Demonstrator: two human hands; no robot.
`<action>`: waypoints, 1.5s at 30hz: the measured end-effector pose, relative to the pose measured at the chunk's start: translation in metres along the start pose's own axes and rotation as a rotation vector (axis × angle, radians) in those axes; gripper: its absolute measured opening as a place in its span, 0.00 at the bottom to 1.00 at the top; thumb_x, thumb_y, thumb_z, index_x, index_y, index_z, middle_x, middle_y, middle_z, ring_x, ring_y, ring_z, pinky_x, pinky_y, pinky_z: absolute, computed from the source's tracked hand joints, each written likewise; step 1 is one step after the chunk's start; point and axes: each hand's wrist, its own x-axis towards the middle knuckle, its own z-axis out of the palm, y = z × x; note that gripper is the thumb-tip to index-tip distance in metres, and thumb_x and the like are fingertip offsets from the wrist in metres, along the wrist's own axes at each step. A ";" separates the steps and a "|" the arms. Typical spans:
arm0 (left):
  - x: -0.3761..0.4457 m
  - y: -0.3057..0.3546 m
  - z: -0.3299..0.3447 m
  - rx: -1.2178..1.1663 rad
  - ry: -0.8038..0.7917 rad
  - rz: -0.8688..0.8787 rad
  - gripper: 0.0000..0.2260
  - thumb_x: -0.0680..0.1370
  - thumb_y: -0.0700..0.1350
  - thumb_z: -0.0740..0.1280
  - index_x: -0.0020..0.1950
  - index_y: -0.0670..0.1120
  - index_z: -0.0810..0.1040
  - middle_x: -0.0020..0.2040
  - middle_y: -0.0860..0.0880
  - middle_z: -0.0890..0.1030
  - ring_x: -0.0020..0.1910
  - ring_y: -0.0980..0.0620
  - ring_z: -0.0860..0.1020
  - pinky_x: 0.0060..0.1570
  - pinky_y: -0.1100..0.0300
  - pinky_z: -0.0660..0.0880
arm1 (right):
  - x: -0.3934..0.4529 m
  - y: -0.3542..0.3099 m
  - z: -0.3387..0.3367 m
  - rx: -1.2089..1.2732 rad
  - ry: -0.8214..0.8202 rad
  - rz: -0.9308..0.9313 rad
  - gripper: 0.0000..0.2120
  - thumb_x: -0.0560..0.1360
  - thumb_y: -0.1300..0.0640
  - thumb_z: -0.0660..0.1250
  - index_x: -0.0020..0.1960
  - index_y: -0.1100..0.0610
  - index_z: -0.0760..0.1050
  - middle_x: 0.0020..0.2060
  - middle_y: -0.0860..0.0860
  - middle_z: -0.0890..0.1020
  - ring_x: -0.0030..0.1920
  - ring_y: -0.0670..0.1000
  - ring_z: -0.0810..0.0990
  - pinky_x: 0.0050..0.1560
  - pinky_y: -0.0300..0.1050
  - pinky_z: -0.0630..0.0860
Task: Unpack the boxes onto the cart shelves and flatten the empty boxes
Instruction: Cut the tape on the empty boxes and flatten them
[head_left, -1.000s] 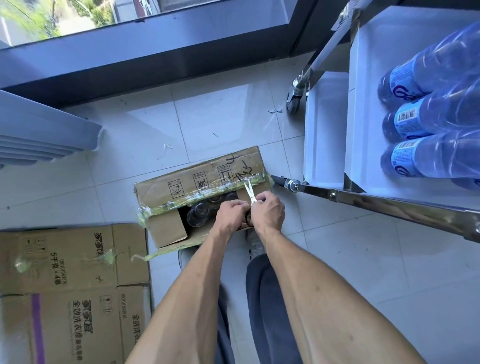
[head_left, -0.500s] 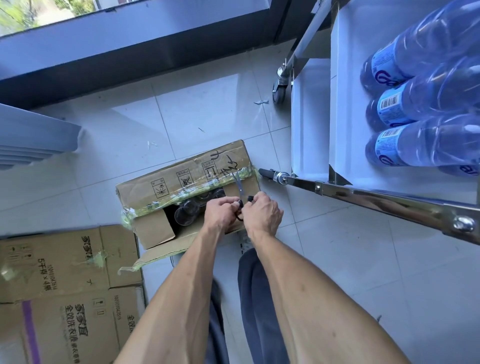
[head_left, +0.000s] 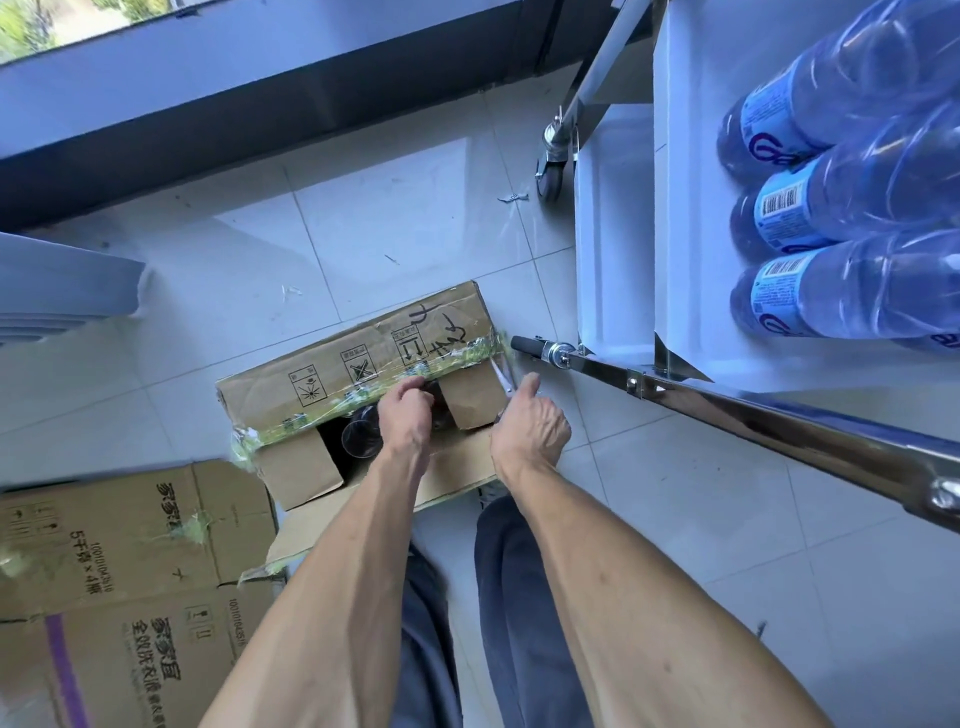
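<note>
Cardboard box (head_left: 363, 364) is creased, flaps open, ragged green tape along the seam. Left hand (head_left: 405, 421) curls inside around something dark I can't make out; right hand (head_left: 527, 423) grips thin metal scissors (head_left: 503, 382) at the box's edge.

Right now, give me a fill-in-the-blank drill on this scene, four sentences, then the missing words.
1. The open box sits on the tiled ____.
2. The right hand holds a pair of ____ at the box's right end.
3. The left hand reaches into the box, where dark ____ show in the opening.
4. The blue-labelled bottles lie on their sides on the cart's upper ____.

Missing words: floor; scissors; bottles; shelf
</note>
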 end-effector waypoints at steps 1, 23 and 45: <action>-0.001 0.002 -0.002 0.075 0.034 0.057 0.17 0.73 0.36 0.62 0.58 0.47 0.82 0.47 0.50 0.83 0.45 0.53 0.79 0.43 0.62 0.75 | 0.001 0.002 0.000 -0.001 0.015 0.037 0.10 0.81 0.62 0.58 0.61 0.57 0.64 0.48 0.56 0.80 0.47 0.55 0.81 0.40 0.48 0.70; -0.009 -0.022 -0.014 0.585 0.130 0.427 0.32 0.72 0.39 0.62 0.77 0.45 0.66 0.77 0.43 0.64 0.75 0.46 0.60 0.71 0.52 0.60 | 0.022 -0.028 -0.008 -0.042 0.110 -0.075 0.16 0.80 0.66 0.55 0.66 0.57 0.65 0.43 0.56 0.79 0.43 0.55 0.79 0.42 0.48 0.70; 0.062 -0.031 -0.214 0.544 0.396 0.180 0.19 0.74 0.36 0.61 0.65 0.46 0.76 0.58 0.41 0.81 0.55 0.41 0.79 0.54 0.53 0.74 | -0.133 -0.138 0.089 0.129 -0.508 -0.406 0.15 0.68 0.49 0.71 0.53 0.47 0.72 0.50 0.54 0.80 0.52 0.58 0.78 0.51 0.48 0.77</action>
